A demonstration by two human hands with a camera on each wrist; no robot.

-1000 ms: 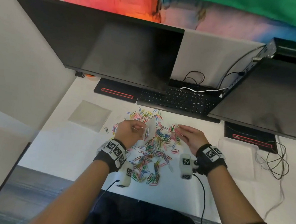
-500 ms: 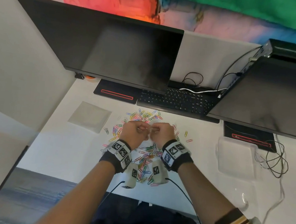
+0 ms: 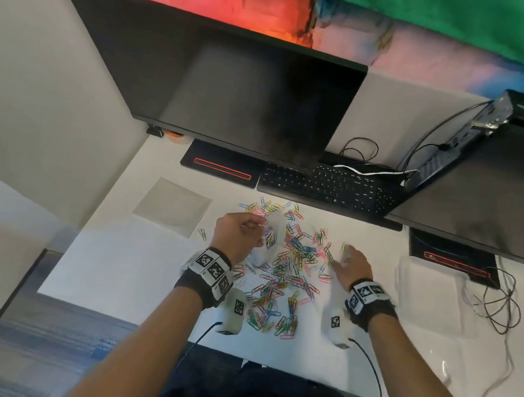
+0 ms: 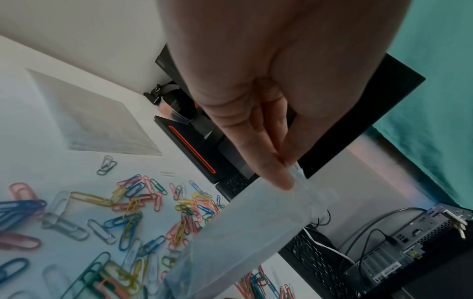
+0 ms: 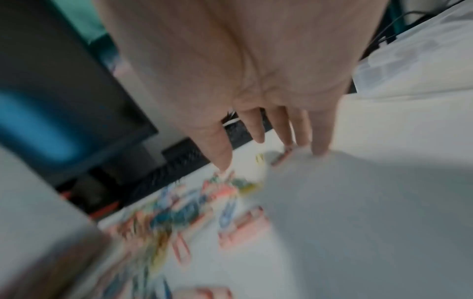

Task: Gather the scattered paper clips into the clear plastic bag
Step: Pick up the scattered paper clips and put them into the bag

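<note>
My left hand [image 3: 238, 235] raised over desk [image 3: 120, 258], thumb and fingers [image 4: 268, 176] pinching top edge of clear plastic bag [image 3: 270, 236]; bag hangs, few clips inside. My right hand [image 3: 351, 264] low, fingers spread loose, gripping nothing, at right fringe of paper clips [image 3: 288, 277] scattered between both wrists, near keyboard [image 3: 329, 185].

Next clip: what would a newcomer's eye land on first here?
First, the bright scatter of coloured paper clips on the white desk, in front of the keyboard. Next, the left hand pinching the clear plastic bag above the pile, a few clips showing inside. The right hand reaches, fingers spread, toward the pile's right edge.
</note>
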